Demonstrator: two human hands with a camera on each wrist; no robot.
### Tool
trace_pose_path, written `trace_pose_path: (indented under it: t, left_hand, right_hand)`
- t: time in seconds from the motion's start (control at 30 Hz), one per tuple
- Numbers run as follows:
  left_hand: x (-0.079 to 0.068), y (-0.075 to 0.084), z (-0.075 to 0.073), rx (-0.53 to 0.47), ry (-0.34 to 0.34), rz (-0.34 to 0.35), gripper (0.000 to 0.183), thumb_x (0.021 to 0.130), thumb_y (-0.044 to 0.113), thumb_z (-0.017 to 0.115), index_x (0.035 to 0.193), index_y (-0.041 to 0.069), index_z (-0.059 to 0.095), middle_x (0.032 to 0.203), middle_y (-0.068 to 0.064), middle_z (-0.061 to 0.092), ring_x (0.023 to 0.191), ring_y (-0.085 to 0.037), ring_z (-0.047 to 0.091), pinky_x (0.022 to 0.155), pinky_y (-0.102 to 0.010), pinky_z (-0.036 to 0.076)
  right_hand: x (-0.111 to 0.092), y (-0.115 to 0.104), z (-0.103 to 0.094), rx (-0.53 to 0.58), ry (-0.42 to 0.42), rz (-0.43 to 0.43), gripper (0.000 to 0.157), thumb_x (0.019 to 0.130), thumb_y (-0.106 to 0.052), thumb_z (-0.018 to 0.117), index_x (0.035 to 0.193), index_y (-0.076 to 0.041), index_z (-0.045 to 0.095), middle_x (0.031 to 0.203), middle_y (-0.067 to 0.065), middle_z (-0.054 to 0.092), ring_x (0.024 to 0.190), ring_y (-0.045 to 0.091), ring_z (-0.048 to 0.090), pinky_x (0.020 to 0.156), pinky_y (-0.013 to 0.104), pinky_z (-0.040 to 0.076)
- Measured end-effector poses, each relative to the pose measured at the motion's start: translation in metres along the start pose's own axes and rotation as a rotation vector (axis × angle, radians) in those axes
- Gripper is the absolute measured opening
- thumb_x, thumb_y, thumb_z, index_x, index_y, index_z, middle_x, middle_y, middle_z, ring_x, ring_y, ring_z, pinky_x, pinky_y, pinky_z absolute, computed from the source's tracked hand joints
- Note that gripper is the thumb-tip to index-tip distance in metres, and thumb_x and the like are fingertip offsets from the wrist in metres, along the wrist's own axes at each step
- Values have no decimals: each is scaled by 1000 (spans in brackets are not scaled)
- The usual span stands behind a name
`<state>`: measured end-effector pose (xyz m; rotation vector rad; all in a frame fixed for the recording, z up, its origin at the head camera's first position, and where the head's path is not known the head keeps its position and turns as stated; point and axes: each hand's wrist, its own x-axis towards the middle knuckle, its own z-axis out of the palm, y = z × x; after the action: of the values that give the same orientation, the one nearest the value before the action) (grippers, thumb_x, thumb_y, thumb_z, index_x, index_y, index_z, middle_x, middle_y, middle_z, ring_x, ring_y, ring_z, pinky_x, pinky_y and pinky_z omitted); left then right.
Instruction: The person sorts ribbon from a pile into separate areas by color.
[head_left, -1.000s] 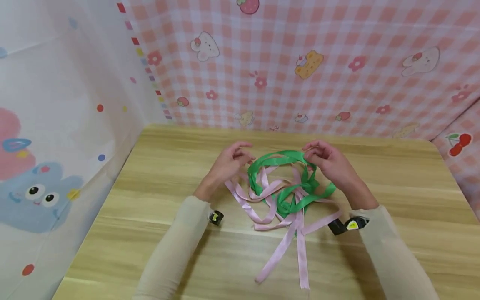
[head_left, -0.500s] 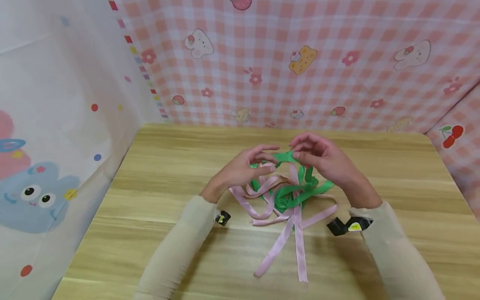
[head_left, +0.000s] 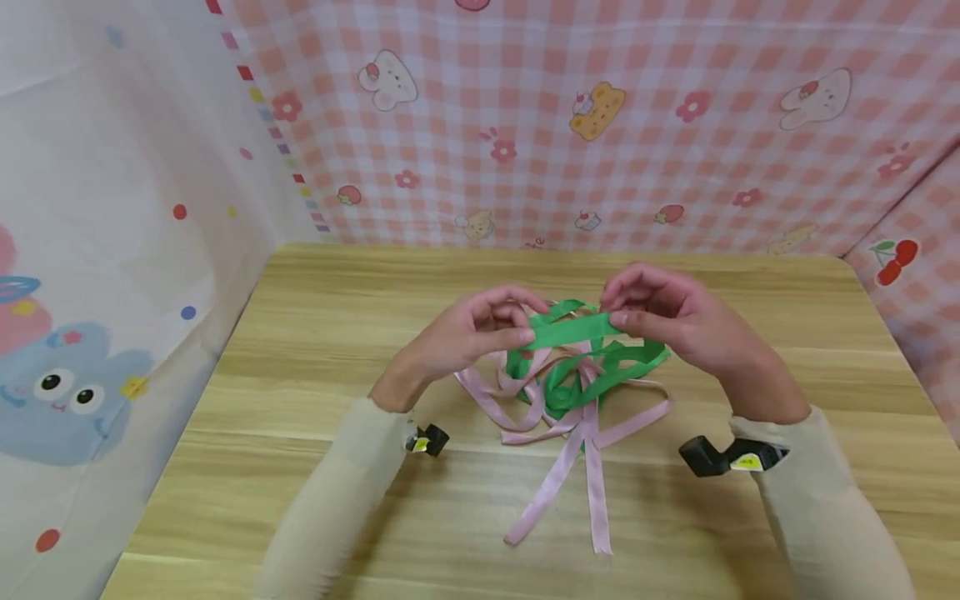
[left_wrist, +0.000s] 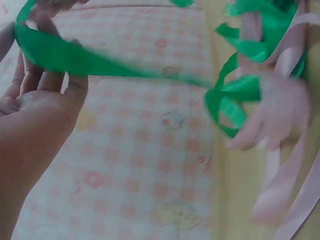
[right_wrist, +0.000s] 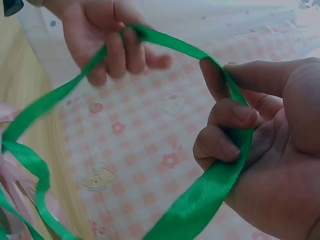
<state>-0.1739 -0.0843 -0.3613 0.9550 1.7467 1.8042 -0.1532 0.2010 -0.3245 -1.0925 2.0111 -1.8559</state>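
A green satin ribbon [head_left: 572, 331] is stretched between both hands above a loose tangle of ribbons. My left hand [head_left: 491, 327] pinches it between thumb and fingers; in the left wrist view the ribbon [left_wrist: 55, 52] runs across that hand's fingers. My right hand [head_left: 675, 321] pinches the same ribbon a short way to the right. Its curled fingers also wrap the ribbon [right_wrist: 240, 125] in the right wrist view. Below the hands, more green loops lie mixed with pink ribbon [head_left: 551, 492], whose two tails trail toward the near side.
The heap rests on a wood-grain table [head_left: 300, 333]. A pink checked cloth [head_left: 450, 108] hangs behind the table, and a white printed sheet [head_left: 135, 208] hangs on the left. Small black cameras [head_left: 705, 457] sit on both wrists.
The left hand has come to the ribbon's upper loop and now pinches it. Both hands have lifted a green stretch and drawn it straight, the right hand shifting rightward. Pink ribbon stays on the table.
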Motion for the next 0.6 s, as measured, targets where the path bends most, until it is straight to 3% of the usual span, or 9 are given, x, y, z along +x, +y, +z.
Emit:
trace_pose_path:
  t: [0.13, 0.23, 0.33, 0.43, 0.6]
  left_hand:
    - [-13, 12, -8, -21, -35, 2, 44, 96, -6, 56, 138, -6, 44, 92, -9, 66, 74, -16, 57, 71, -26, 51]
    - [-22, 18, -16, 36, -30, -43, 47, 97, -3, 58, 142, -1, 45, 94, -6, 69, 75, -15, 57, 68, -25, 50]
    - [-32, 23, -27, 109, 48, -84, 44, 98, -1, 57, 140, 2, 49, 95, -6, 70, 74, -16, 58, 68, -27, 52]
    - [-43, 29, -39, 164, 150, -116, 39, 100, 4, 57, 138, 7, 53, 96, -5, 70, 69, -17, 54, 59, -26, 48]
    - [-63, 36, -57, 235, 222, -144, 37, 100, 9, 58, 137, 10, 54, 94, -1, 69, 70, -14, 47, 60, -24, 40]
  right_hand:
    - [-9, -6, -3, -32, 71, 4, 23, 92, 17, 52, 108, 2, 60, 95, 4, 66, 81, 12, 60, 67, 21, 49]
    - [-17, -10, -6, -77, 145, 34, 23, 91, 18, 53, 108, 4, 60, 95, 5, 66, 82, 14, 60, 67, 22, 49]
    - [-27, -13, -13, -115, 207, 78, 23, 92, 18, 53, 108, 4, 61, 95, 4, 66, 82, 13, 61, 67, 21, 49]
    - [-39, -15, -22, -121, 249, 106, 23, 91, 18, 53, 109, 4, 61, 94, 3, 66, 81, 13, 60, 64, 21, 48]
    - [-60, -16, -39, -160, 250, 135, 23, 92, 17, 53, 109, 2, 60, 94, 2, 66, 79, 10, 60, 61, 22, 46]
